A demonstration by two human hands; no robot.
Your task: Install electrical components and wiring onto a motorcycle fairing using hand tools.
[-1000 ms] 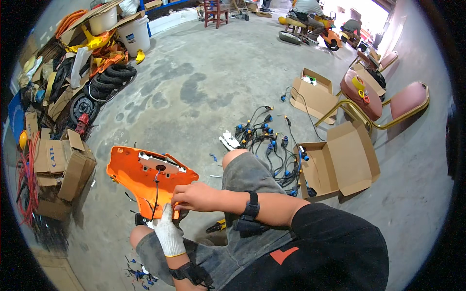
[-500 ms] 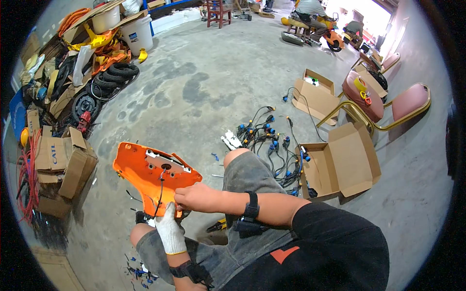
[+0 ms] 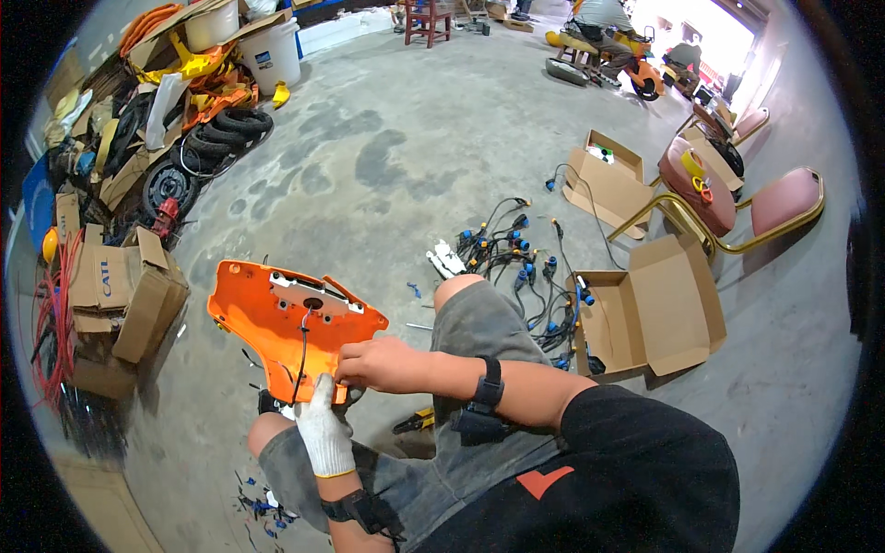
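Observation:
An orange molded panel point(image 3: 258, 313) is tilted over my lap with its inside facing up; it has a white strip point(image 3: 293, 290) and a black cable point(image 3: 302, 346) hanging from a hole. My left hand point(image 3: 323, 424), in a white knitted glove, grips its lower end, thumb on the edge. My bare right hand point(image 3: 373, 364) is closed at the panel's lower right part, its fingertips pinched on something too small to make out. Yellow-and-black pliers point(image 3: 415, 419) lie below, between my legs.
Black cables with blue connectors point(image 3: 521, 276) and open cardboard boxes point(image 3: 673, 313) lie right, near pink chairs point(image 3: 779, 203). Tires point(image 3: 235, 129), buckets and cartons point(image 3: 138, 276) crowd the left. Co-workers point(image 3: 599, 37) are beside orange scooters at the back.
The panel and both my hands have risen slightly in the picture. My right fingers remain closed at the same part of the panel.

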